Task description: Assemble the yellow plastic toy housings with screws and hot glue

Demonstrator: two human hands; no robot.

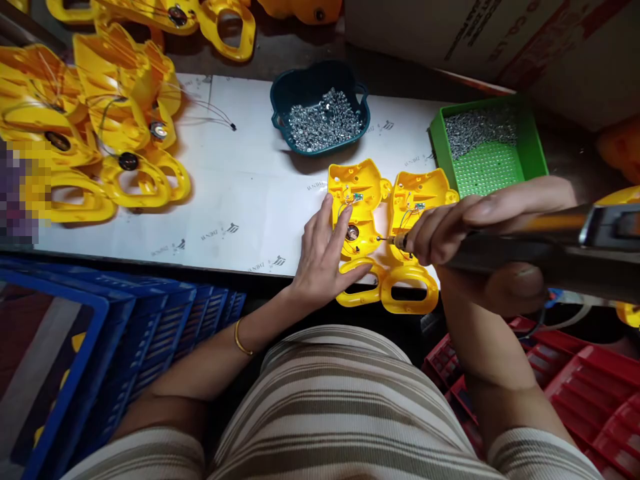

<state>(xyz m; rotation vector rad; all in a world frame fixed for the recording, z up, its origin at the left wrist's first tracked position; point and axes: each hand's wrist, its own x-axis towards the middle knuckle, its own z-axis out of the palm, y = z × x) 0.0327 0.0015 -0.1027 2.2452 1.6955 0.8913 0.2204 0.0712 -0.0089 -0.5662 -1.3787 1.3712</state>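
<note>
My left hand (323, 257) lies with fingers spread over a yellow plastic shell (360, 183), pressing on its left side. Inside that shell are a small green circuit board, thin wires and a round dark part. My right hand (445, 230) is wrapped round a power screwdriver (555, 257), pointed leftward. Its thin bit reaches the right edge of the shell under my left hand, where a small screw seems to sit at the tip. Close beside it on the right is a second yellow shell (410, 290), partly covered by my right hand and the screwdriver.
A dark teal basin (280, 127) and a green tray (440, 140) of small metal screws stand behind the shells. More yellow shells (135, 180) with wires are heaped at left. Blue crates (145, 313) and red crates (575, 380) flank me below the white table (225, 193). A cardboard box (400, 33) stands behind.
</note>
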